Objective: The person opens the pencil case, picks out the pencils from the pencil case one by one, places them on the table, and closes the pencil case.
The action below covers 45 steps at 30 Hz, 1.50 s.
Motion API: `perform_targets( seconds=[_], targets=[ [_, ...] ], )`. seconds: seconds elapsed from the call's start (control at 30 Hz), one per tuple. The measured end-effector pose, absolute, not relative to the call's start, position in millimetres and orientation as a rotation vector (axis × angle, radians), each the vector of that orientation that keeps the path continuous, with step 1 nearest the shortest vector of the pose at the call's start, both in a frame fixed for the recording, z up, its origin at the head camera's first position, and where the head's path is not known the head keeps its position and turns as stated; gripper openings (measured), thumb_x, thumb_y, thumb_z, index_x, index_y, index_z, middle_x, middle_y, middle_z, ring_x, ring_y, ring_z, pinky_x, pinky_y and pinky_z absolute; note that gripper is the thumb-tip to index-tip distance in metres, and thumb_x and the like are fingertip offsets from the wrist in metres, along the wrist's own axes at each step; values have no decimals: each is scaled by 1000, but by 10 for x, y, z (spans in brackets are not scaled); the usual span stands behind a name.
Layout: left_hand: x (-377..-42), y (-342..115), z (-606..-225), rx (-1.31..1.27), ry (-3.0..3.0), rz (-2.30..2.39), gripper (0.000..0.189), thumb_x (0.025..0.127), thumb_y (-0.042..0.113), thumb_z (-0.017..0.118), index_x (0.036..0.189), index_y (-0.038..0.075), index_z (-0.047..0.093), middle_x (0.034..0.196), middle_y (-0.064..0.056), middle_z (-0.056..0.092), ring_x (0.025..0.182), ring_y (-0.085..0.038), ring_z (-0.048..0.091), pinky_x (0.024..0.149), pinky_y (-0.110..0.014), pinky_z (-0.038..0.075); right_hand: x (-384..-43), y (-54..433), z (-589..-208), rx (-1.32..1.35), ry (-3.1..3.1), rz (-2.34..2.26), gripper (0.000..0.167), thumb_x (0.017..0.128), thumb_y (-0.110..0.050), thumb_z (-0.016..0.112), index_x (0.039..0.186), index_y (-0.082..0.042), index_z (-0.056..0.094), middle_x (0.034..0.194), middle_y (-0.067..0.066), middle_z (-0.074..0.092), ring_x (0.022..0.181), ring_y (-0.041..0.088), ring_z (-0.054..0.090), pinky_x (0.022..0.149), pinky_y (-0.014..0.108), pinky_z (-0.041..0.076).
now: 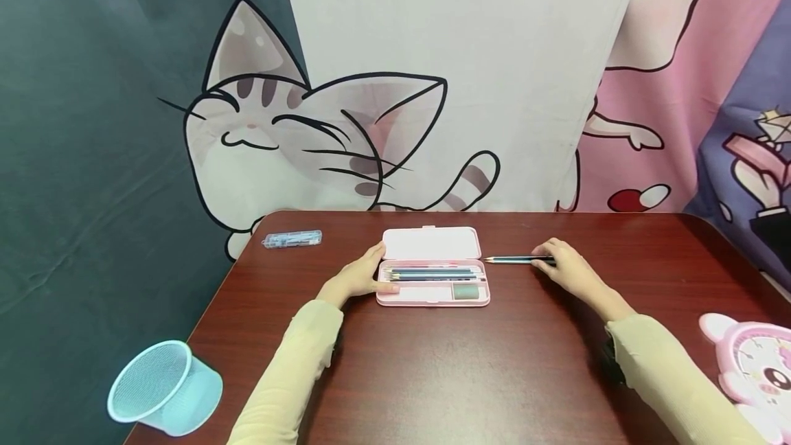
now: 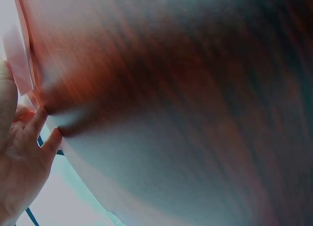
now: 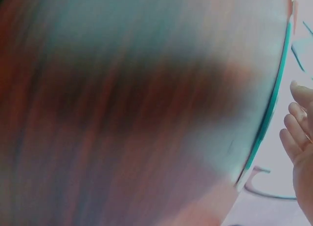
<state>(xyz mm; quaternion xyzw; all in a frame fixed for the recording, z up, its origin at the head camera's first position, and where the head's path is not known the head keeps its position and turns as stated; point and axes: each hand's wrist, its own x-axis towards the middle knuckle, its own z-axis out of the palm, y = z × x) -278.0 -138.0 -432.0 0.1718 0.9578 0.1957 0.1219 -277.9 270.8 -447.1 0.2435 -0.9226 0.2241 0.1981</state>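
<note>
A pink pencil case [image 1: 432, 296] lies with its lid [image 1: 430, 244] folded back on the table. Several pencils [image 1: 432, 274] fill its rear compartment, and a grey-green eraser [image 1: 466, 291] sits in the front one. My left hand [image 1: 361, 275] holds the case's left end, thumb over the front part and fingers by the lid. In the left wrist view, fingertips [image 2: 58, 131] touch the tabletop beside the case [image 2: 18, 64]. To the right of the case, my right hand [image 1: 571, 270] pinches the far end of a dark striped pencil [image 1: 509, 260], whose tip points left toward the case.
A clear blue packet [image 1: 292, 239] lies at the table's back left. The light-blue mesh pen holder [image 1: 179, 397] stands at the left edge, and a pink animal-shaped clock [image 1: 757, 369] at the right. Cartoon-printed curtains [image 1: 482, 53] hang behind the brown table [image 1: 457, 376].
</note>
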Motion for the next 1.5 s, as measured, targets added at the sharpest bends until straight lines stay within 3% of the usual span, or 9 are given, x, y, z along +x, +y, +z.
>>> perform_targets(
  seconds=[0.47,0.8,1.2,1.5],
  targets=[
    [-2801,-1402,-4354,501,2793,577,103,73,55,68,146,5,16,155,-6,12,141,-20,19,109,-41,28,-2732,1895,-4313,931,-2572,939,14,77,-2,70,89,2,66,82,11,64,77,25,63,71,38,52],
    [-2782,-1384,-4344,496,2798,588,102,73,53,69,146,6,17,155,-5,13,140,-21,20,108,-42,29,-2678,1528,-4225,1136,-2739,709,27,81,-13,68,102,2,65,93,12,67,88,23,64,77,38,50],
    [-2786,-1404,-4350,490,2794,610,102,73,55,68,147,7,16,155,-5,13,141,-21,19,109,-43,27,-2655,1473,-4268,1178,-2700,587,11,81,-10,67,91,-6,71,83,1,61,74,11,61,65,25,49],
    [-2804,-1404,-4370,497,2794,597,103,72,55,68,146,6,17,155,-6,13,141,-21,19,109,-42,28,-2617,1471,-4299,1244,-2541,411,7,79,-10,69,86,-9,70,83,1,60,75,12,62,64,25,50]
  ],
)
